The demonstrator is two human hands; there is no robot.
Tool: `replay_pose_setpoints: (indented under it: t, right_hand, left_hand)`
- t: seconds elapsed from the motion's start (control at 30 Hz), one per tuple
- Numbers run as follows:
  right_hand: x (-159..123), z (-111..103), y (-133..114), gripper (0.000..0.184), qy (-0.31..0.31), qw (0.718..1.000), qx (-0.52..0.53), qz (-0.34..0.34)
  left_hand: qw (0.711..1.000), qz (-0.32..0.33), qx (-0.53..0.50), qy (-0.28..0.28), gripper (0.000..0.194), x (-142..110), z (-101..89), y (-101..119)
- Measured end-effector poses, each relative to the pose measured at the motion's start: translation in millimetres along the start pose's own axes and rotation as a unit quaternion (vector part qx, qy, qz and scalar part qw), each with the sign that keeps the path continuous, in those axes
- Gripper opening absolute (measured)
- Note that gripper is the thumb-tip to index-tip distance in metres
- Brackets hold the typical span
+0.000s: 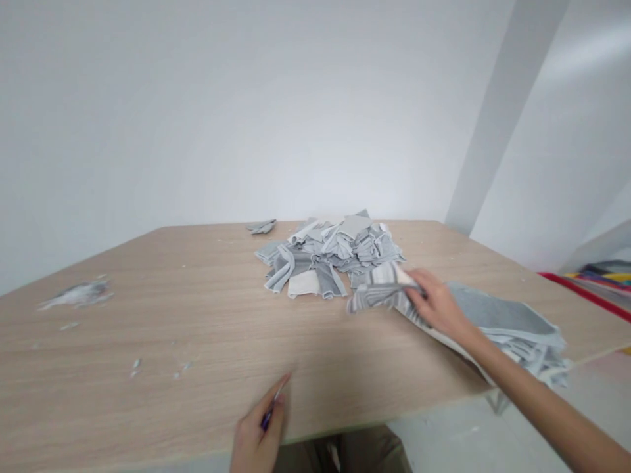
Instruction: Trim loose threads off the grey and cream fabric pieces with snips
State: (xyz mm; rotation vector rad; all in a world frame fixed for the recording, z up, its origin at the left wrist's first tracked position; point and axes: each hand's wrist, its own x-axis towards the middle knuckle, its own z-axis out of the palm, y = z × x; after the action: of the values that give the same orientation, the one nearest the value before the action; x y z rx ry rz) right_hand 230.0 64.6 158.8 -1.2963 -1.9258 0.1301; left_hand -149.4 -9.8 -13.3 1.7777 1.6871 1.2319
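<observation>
Striped cloth (380,289), pinched in the right hand (438,305) over the wooden table (172,381), between a grey cloth heap (328,253) and a stack (510,312) at right, should handle light, soft and limp, easily taken by an edge or corner. It shows grey and white bands, somewhat blurred. The left hand (259,430) grips a small slim tool (267,416).

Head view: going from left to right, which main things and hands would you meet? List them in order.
Grey-and-white scrap clump, left hand, heap of grey and white fabric pieces, right hand gripping striped cloth, grey fabric pile, multicoloured stack with a red edge.
</observation>
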Motion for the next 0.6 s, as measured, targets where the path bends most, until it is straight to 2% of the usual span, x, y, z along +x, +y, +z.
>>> replay_pose_setpoints:
  t: [0.07,0.1,0.13,0.17,0.2,0.27,0.33,0.37,0.43,0.5,0.53,0.6]
  right_hand:
    - [5.8,-57.2,10.6,0.031,0.078,0.995,-0.054,0.001]
    - [7.2,-86.9,17.7,0.031,0.139,0.982,-0.128,-0.011]
    - [6.8,-114.2,26.6,0.033,0.171,0.966,-0.193,-0.020]
    - [4.1,-137.0,37.5,0.036,0.195,0.950,-0.244,-0.022]
    - [-1.1,-153.7,50.7,0.039,0.190,0.939,-0.288,-0.007]
    - [-19.4,-166.6,82.9,0.045,0.135,0.923,-0.359,0.036]
    - [-44.4,-158.3,117.7,0.051,-0.006,0.923,-0.368,0.112]
    - [-56.6,-151.5,133.0,0.051,-0.045,0.924,-0.357,0.130]
    - [-73.1,-143.9,152.3,0.052,-0.075,0.924,-0.346,0.146]
    - [-71.6,-153.4,150.1,0.056,-0.044,0.927,-0.340,0.153]
    - [-63.2,-164.3,140.4,0.057,0.003,0.930,-0.333,0.157]
    - [-35.2,-190.9,108.7,0.053,0.161,0.900,-0.365,0.177]
  left_hand:
    - [1.000,-0.004,-0.003,0.012,0.046,0.6,0.9,-1.5]
    - [1.000,-0.005,-0.004,0.018,0.045,0.8,1.6,-2.7]
    - [1.000,-0.006,-0.005,0.023,0.045,1.0,2.4,-4.1]
    - [1.000,-0.007,-0.004,0.028,0.044,1.0,3.4,-5.6]
    - [0.999,-0.008,-0.003,0.032,0.044,0.8,4.4,-7.0]
    - [0.999,-0.010,0.001,0.036,0.044,0.0,6.1,-9.4]
    - [0.999,-0.015,0.006,0.036,0.044,-1.0,7.0,-11.0]
    - [0.999,-0.016,0.007,0.035,0.044,-1.3,7.1,-11.5]
    - [0.999,-0.013,0.004,0.029,0.043,-1.5,7.1,-12.1]
    - [1.000,-0.008,0.003,0.019,0.042,-1.0,7.1,-12.3]
    - [1.000,-0.008,0.004,0.016,0.042,-0.6,7.3,-12.4]
    - [1.000,-0.011,0.015,0.011,0.042,-0.1,8.2,-13.5]
